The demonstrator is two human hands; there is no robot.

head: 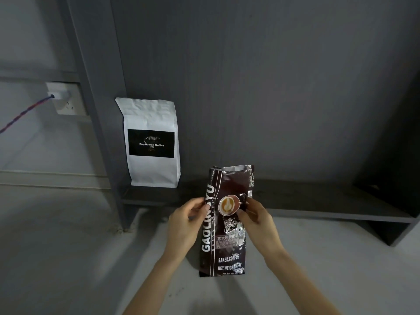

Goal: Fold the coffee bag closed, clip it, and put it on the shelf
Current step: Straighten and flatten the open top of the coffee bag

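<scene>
Two bare forearms reach up from the bottom edge of the frame toward a dark foil coffee bag [223, 223], held upright above a pale floor [56, 246] in front of a low dark shelf [306, 201]. Its printed face carries a latte-art cup and the words "BAKED.COFFEE". Its top edge stands unfolded, the silver lining showing at the mouth. On the bag's left edge, the left hand [185, 226] pinches the foil about midway up, its fingers [200, 204] clenched on the material. At the same height on the opposite edge, the right hand [258, 220] grips likewise, thumb across the front. A white coffee bag [151, 142] with a black "Kopiluwak Coffee" label stands upright at the shelf's left end, against the dark back panel and well apart from the held bag. Farther left, a wall socket [66, 98] holds a white plug with a twisted red-and-blue cord [22, 113].
</scene>
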